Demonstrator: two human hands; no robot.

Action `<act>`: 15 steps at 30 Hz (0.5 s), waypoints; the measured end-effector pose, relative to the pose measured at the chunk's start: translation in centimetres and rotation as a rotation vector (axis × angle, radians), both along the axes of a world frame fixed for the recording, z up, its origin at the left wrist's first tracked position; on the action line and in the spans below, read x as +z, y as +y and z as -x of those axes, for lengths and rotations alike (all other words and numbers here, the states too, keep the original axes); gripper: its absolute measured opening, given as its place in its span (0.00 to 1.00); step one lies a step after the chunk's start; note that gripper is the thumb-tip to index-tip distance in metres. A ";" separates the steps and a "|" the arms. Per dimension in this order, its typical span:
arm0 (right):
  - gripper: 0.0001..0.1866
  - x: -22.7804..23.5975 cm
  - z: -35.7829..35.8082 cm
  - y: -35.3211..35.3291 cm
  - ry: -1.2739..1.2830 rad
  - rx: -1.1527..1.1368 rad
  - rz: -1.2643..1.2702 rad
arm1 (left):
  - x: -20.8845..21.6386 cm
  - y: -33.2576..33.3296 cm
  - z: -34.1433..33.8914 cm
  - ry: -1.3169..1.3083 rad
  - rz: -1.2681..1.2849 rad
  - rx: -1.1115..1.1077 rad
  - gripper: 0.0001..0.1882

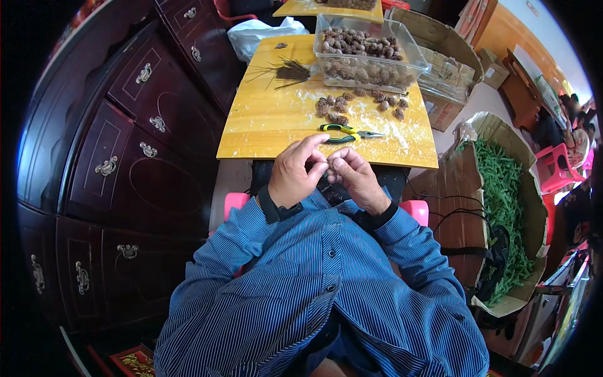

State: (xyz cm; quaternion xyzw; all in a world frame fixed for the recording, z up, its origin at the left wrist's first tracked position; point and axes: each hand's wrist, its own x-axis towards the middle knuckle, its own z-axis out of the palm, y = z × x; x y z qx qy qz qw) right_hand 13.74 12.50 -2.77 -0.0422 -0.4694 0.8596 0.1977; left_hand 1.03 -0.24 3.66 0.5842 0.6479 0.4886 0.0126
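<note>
Left hand (295, 171) and right hand (355, 177): grip narrow, pinched together; contents cannot be told.
Pliers (357, 134): near edge of worktop (260, 129), probably for quick reach; loose cones (338, 118) beyond.

Shows only as a small brownish piece (330, 164), pinched at the fingertips of the left hand (295, 173) and the right hand (359, 179). Sits between the 2 thumbs, mostly hidden by the fingers around it. Too small and too covered to tell in full shape, material or tilt. Appears by the near edge of the yellow table (251, 135), borne by 2 hands, near the pliers (364, 134) and apart from them.
</note>
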 end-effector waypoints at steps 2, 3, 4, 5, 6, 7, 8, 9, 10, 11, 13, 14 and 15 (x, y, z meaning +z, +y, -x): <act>0.08 -0.1 0.0 0.0 0.020 -0.018 0.024 | 0.0 0.1 -0.4 -0.252 0.069 0.033 0.27; 0.08 -0.2 0.0 0.0 0.020 -0.017 0.023 | -0.2 0.2 -0.3 -0.252 0.067 0.034 0.27; 0.07 -0.3 0.1 0.0 0.018 -0.078 -0.113 | -0.5 0.3 0.1 -0.393 0.104 0.004 0.26; 0.07 -0.4 0.1 -0.1 0.016 -0.137 -0.250 | -0.8 0.4 0.5 -0.534 0.141 -0.026 0.26; 0.07 -0.4 0.2 -0.1 0.014 -0.196 -0.387 | -1.0 0.4 0.8 -0.675 0.177 -0.056 0.25; 0.07 -0.4 0.1 -0.1 0.015 -0.194 -0.389 | -1.2 0.4 1.0 -0.674 0.174 -0.054 0.25; 0.07 -0.3 0.0 0.0 0.013 -0.229 -0.513 | -1.4 0.5 1.3 -0.732 0.176 -0.086 0.25; 0.07 -0.3 -0.1 0.1 0.010 -0.265 -0.637 | -1.6 0.5 1.5 -0.788 0.176 -0.119 0.25; 0.07 -0.2 -0.2 0.2 0.007 -0.301 -0.763 | -1.7 0.6 1.6 -0.846 0.177 -0.153 0.25; 0.07 -0.2 -0.2 0.2 0.008 -0.300 -0.767 | -1.8 0.7 1.7 -0.845 0.172 -0.154 0.25; 0.07 -0.3 -0.1 0.2 -0.016 -0.294 -0.716 | -2.1 1.0 1.7 -0.862 0.158 -0.166 0.24; 0.07 -0.3 0.0 0.4 -0.028 -0.292 -0.692 | -2.2 1.2 1.8 -0.870 0.150 -0.173 0.24; 0.07 0.1 0.0 0.7 -0.026 -0.283 -0.703 | -2.4 1.3 2.0 -0.871 0.136 -0.170 0.24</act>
